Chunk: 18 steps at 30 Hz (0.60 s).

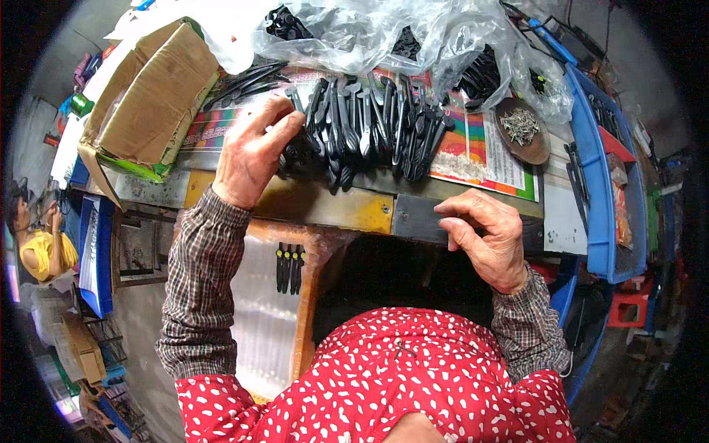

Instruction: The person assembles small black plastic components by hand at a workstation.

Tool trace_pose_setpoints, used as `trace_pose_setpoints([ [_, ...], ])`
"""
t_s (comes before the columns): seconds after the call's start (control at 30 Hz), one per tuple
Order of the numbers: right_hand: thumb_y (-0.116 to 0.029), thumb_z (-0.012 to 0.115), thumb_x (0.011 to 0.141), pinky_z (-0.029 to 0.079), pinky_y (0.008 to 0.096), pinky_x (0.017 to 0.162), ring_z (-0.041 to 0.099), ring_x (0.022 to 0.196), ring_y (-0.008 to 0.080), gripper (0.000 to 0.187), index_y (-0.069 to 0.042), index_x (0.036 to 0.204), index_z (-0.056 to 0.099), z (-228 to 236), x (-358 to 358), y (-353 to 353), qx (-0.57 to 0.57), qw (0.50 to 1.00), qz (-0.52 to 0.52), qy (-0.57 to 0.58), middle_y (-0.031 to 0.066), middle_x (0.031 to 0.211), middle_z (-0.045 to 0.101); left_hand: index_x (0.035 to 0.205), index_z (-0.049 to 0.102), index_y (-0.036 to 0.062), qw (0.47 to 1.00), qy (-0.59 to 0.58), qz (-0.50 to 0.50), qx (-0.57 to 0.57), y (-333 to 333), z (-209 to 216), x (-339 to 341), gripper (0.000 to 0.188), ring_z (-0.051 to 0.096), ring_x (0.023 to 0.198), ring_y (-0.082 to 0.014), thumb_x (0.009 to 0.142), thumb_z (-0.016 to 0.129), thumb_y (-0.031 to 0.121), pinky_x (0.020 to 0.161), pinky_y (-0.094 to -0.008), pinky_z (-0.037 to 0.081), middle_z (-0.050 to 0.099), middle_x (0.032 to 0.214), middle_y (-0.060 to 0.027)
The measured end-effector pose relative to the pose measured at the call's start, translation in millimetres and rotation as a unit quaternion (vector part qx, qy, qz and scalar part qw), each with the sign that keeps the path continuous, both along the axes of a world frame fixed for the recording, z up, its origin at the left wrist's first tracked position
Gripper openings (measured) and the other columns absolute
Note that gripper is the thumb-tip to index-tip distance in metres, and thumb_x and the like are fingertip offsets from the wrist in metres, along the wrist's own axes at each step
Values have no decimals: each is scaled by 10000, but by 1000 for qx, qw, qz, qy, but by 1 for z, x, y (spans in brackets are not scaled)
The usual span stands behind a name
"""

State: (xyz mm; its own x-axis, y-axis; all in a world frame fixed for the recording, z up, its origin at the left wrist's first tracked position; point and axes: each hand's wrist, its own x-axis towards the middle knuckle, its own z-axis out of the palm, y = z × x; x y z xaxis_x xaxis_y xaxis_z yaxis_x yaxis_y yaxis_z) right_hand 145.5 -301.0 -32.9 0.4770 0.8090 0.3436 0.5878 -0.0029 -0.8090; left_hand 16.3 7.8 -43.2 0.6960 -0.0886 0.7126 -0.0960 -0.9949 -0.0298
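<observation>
A dense row of slim black plastic pieces, like small handles with rounded ends, lies along the front of the workbench. My left hand is at the row's left end, its thumb and fingers bent together. Whatever those fingertips hold, if anything, is hidden. Over the bench's front edge hovers my right hand, fingers curled loosely, with a small gap between thumb and forefinger and nothing visible in it. Beyond the left hand lie more thin black pieces. A dark round dish with small silver metal pins stands right of the row.
An open cardboard box stands at the left. Clear plastic bags with black parts fill the back. A blue tray lines the right side. Several black strips with yellow-green ends show below the bench. Another person sits far left.
</observation>
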Motion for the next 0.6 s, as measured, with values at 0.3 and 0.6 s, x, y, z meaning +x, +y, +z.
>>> trace_pose_setpoints([
  [0.3, 23, 658, 853, 447, 241, 491, 567, 538, 101, 79, 36, 930, 663, 1, -1, 3, -39, 999, 4, 0, 68, 750, 610, 1021, 643, 56, 997, 57, -15, -42, 13, -6, 7, 342, 622, 1026, -312, 692, 599, -26, 895, -422, 476, 660, 1076, -107],
  [0.6, 9, 662, 852, 465, 259, 522, 591, 574, 131, 69, 28, 918, 665, 20, 10, 9, -108, 993, 40, 9, 83, 783, 633, 1021, 677, 68, 977, 28, 192, -90, 69, -4, 3, 223, 651, 938, -324, 810, 627, 18, 818, -385, 520, 672, 1005, -124],
])
